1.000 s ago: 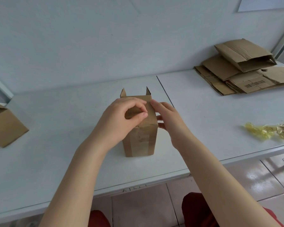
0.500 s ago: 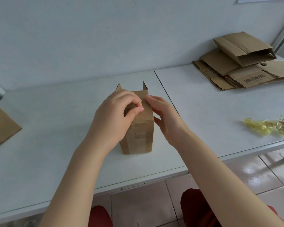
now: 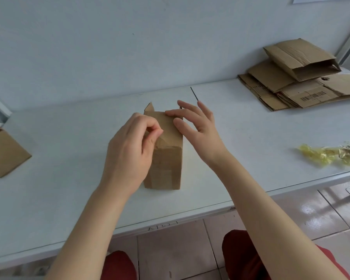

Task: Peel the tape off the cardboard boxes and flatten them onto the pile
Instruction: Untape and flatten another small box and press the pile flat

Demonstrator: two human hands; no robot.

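A small brown cardboard box [image 3: 167, 166] stands upright in the middle of the white table [image 3: 251, 138], two flap corners poking up at its far side. My left hand [image 3: 132, 150] is against the box's left side, thumb and forefinger pinched together at the top edge, apparently on clear tape that is too thin to make out. My right hand [image 3: 196, 126] has its fingers spread, with straight fingertips pressing on the box's top. A pile of flattened cardboard [image 3: 297, 85] lies at the back right.
A second brown box [image 3: 3, 150] sits at the table's left edge. A crumpled wad of yellowish peeled tape [image 3: 327, 155] lies near the right front edge. The wall runs close behind the table. Tiled floor and my red-clad knees show below the front edge.
My right hand has opened and moved from the box's right side onto its top, fingers spread. My left hand's thumb and forefinger have closed into a pinch at the top edge.
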